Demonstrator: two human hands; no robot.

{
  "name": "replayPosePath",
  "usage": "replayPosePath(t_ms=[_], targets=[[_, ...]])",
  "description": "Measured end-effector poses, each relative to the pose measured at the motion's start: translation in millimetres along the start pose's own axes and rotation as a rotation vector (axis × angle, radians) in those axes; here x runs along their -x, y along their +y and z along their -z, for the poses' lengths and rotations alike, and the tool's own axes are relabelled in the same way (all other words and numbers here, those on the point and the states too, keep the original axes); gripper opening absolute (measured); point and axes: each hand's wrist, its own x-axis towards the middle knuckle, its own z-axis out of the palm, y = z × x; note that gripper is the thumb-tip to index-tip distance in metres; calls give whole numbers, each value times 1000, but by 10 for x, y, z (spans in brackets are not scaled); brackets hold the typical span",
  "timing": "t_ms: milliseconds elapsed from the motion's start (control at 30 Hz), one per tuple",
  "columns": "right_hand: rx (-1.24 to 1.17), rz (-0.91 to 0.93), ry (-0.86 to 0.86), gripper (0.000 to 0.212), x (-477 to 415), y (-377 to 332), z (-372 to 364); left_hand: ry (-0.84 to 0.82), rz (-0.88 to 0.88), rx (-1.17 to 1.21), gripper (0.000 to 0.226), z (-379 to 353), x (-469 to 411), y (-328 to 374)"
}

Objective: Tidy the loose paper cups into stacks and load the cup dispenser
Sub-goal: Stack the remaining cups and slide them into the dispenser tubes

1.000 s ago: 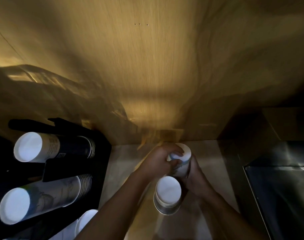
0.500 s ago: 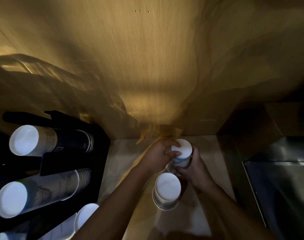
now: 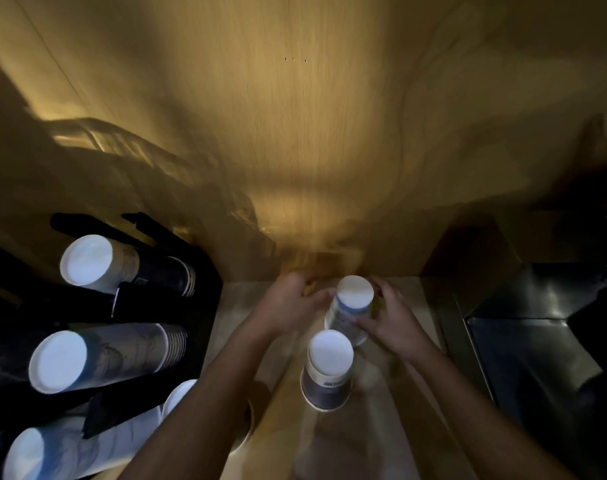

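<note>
Two upside-down paper cup stacks stand on the pale counter (image 3: 367,445). My left hand (image 3: 290,304) and my right hand (image 3: 390,322) cradle the far cup stack (image 3: 351,304) from either side, fingertips on its wall, close to the wooden back wall. The near cup stack (image 3: 329,370), with a dark band, stands free just in front of it. At the left is the black cup dispenser (image 3: 149,306). It holds a top stack (image 3: 97,263), a middle stack (image 3: 101,358) and a lower stack (image 3: 56,452), their white bases pointing towards me.
A loose white cup (image 3: 179,398) lies beside the dispenser, partly under my left forearm. A dark metal basin (image 3: 530,344) fills the right side. The wooden wall (image 3: 295,150) rises straight behind the counter.
The far cup stack has come down and now stands a little further right on the counter. My left hand has slid from its top to its left side; my right hand stays on it.
</note>
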Motion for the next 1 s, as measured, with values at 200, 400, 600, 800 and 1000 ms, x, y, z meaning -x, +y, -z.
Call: replayPosePath(t_ms=[200,400,600,800,1000], targets=[[75,76,111,67,161,-545,146,215,23,-47,35,411,486,112],[114,304,66,64,484,-1179,-8,345,37,-126,37,642,1032,10],[166,448,-141,62,745,-1527,-507,283,127,-195,47,694,1404,-233],[357,454,-496,83,928,-1396,-1078,147,254,-224,59,599,1693,-443],[362,322,-641,100,1049,-1114,-1381,165,281,-110,60,432,1852,-525]])
